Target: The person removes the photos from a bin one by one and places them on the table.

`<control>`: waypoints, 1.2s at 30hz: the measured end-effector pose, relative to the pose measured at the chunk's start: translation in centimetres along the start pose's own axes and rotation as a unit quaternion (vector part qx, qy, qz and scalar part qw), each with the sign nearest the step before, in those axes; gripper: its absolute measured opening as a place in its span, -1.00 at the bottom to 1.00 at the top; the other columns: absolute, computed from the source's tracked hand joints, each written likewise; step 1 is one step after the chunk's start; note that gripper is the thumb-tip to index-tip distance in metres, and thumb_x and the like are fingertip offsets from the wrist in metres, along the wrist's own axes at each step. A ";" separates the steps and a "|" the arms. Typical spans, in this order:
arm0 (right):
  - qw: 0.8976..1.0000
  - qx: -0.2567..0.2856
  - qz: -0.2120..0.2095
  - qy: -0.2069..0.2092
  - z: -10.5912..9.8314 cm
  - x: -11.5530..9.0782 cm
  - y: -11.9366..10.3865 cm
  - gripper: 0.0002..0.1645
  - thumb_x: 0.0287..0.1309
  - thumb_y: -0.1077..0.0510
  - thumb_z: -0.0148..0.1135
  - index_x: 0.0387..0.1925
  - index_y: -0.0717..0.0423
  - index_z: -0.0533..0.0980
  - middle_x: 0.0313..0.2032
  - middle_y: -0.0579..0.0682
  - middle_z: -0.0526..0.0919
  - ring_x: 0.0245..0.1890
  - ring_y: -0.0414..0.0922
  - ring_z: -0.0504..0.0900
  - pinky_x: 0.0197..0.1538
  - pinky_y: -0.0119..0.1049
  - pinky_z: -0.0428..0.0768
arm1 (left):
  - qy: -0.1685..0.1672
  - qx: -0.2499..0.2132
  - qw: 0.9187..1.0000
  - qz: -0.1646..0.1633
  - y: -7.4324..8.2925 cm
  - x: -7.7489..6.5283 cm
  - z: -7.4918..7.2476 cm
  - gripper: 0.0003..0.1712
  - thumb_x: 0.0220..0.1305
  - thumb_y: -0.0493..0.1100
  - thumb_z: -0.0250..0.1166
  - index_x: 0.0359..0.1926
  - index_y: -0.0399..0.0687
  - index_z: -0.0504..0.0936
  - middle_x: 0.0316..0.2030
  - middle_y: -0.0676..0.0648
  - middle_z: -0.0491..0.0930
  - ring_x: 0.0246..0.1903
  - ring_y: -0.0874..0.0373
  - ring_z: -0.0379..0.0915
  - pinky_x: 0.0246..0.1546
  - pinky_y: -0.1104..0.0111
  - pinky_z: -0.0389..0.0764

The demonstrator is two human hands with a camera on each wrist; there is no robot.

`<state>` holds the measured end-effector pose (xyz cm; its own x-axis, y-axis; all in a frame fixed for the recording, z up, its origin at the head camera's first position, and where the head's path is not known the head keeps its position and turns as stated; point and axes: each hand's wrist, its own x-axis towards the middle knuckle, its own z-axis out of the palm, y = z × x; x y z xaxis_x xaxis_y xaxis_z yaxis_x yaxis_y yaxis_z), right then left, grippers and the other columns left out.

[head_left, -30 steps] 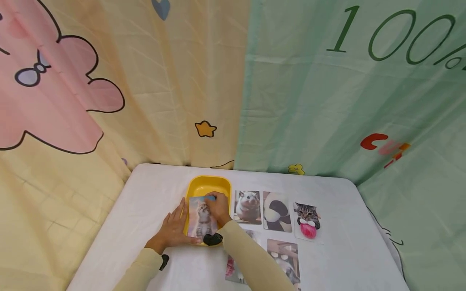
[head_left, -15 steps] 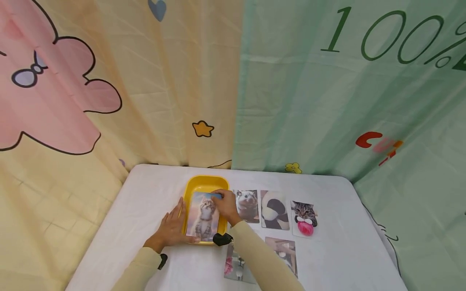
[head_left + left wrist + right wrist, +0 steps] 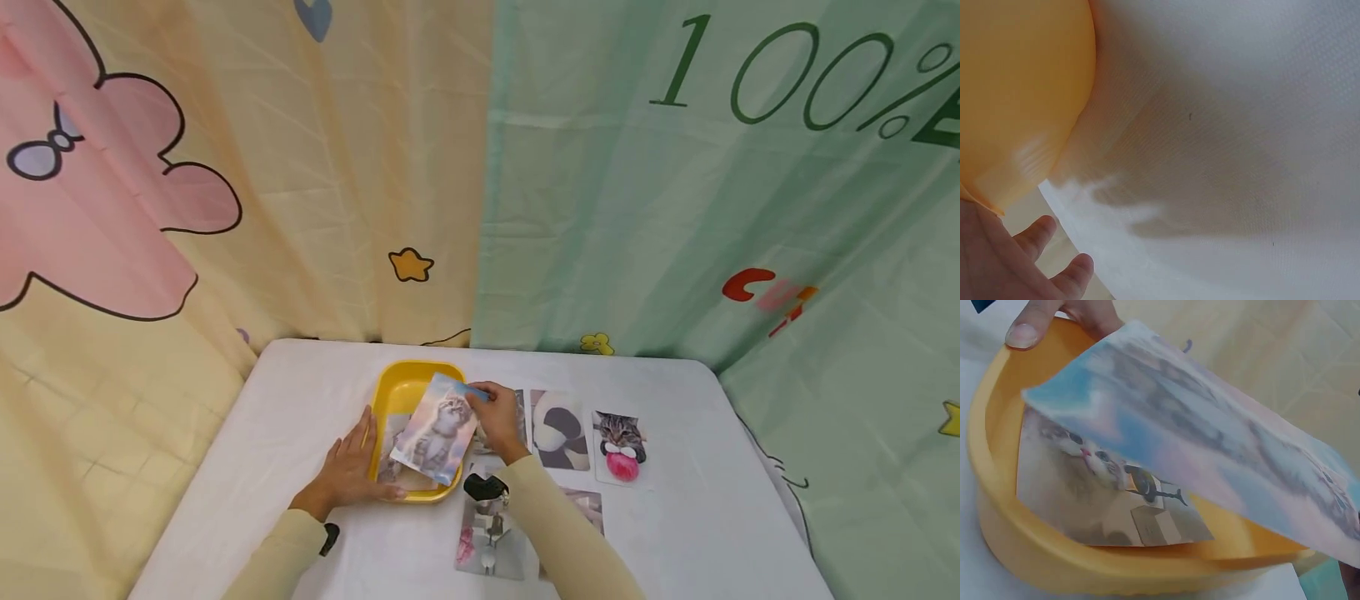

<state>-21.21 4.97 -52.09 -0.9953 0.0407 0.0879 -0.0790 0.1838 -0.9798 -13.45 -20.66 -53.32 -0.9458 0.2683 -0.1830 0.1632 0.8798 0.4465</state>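
My right hand (image 3: 501, 423) pinches a picture card of a kitten (image 3: 431, 437) by its upper right corner. The card is tilted above a yellow tray (image 3: 401, 385); in the right wrist view the kitten card (image 3: 1210, 437) slants across it. Under it, inside the tray, lies another cat picture card (image 3: 1097, 500), partly covered. My left hand (image 3: 347, 471) rests at the tray's near left corner with straight fingers, its thumb over the rim. In the left wrist view, fingertips of the left hand (image 3: 997, 262) extend beside the tray's outer wall (image 3: 1022, 94).
Right of the tray, several picture cards lie on the white table (image 3: 697, 517): a black-and-white toy card (image 3: 557, 429), a cat card with a pink ball (image 3: 620, 450) and a grey card (image 3: 491, 546). My right arm partly hides others. Curtains (image 3: 600, 208) hang behind.
My right hand has lifted the kitten card and moved it up and right, tilting it clockwise. The card beneath has come into view. My left hand stays at the tray.
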 end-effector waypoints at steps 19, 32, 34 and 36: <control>0.994 -0.016 0.105 -0.019 -15.6 -3.7 3.1 -0.70 0.15 0.24 0.34 -0.11 0.34 0.61 -0.39 0.02 0.68 -0.50 -0.24 0.54 -0.47 -0.38 0.50 | -0.016 -0.010 0.999 -0.034 0.0 0.3 0.6 0.69 -0.35 0.52 0.44 0.47 -0.37 -0.33 0.49 -0.27 -0.46 0.42 -0.31 -0.19 0.32 -0.26 -0.14; 0.977 -0.071 0.192 0.064 -25.2 -9.7 7.6 -0.62 0.20 0.21 0.29 -0.03 0.41 0.51 -0.39 -0.07 0.68 -0.47 -0.30 0.55 -0.42 -0.42 0.53 | -0.025 -0.009 0.999 -0.032 -0.4 0.6 0.5 0.70 -0.34 0.55 0.40 0.46 -0.39 -0.34 0.49 -0.28 -0.48 0.41 -0.34 -0.21 0.32 -0.27 -0.19; 0.973 -0.092 0.203 0.068 -26.2 -10.4 8.1 -0.61 0.21 0.18 0.29 -0.03 0.40 0.53 -0.31 -0.04 0.70 -0.39 -0.29 0.59 -0.35 -0.41 0.57 | -0.025 -0.008 0.999 -0.031 -0.4 0.7 0.4 0.69 -0.33 0.54 0.40 0.46 -0.39 -0.35 0.49 -0.28 -0.48 0.41 -0.33 -0.21 0.33 -0.27 -0.19; 0.969 -0.102 0.213 0.070 -27.0 -10.9 8.7 -0.62 0.21 0.18 0.29 -0.04 0.40 0.54 -0.29 0.00 0.71 -0.37 -0.27 0.60 -0.34 -0.40 0.58 | -0.025 -0.006 0.999 -0.028 -0.3 0.7 0.3 0.69 -0.33 0.53 0.41 0.46 -0.40 -0.34 0.49 -0.29 -0.47 0.41 -0.34 -0.20 0.32 -0.27 -0.18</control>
<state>-9.50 32.61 -56.69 -0.9166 0.2861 -0.2794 0.3646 0.3107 -0.8778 -14.11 -20.63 -53.82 -0.9383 0.2377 -0.2511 0.1063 0.8893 0.4448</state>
